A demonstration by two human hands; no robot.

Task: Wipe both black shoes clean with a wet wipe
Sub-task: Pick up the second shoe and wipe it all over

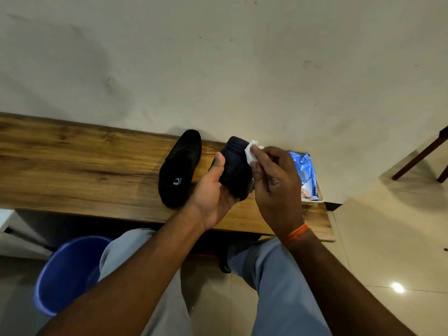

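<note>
The left hand (213,192) grips one shoe (236,166) above the table (72,166); the right hand (276,180) pinches the wipe (251,151) against its sole. Beyond, the other shoe (180,168) lies on the table, apparently waiting. Judging by this, about half remains.

wooden table (72,166) carries one black shoe (180,168), wipes pack (308,175).

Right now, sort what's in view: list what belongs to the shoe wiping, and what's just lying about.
Part of the job:
- held shoe, gripped by the left hand
- wet wipe, pinched in the right hand
- second shoe on the wooden bench
- wipes pack

Lying about:
- blue bucket
- chair legs
</note>
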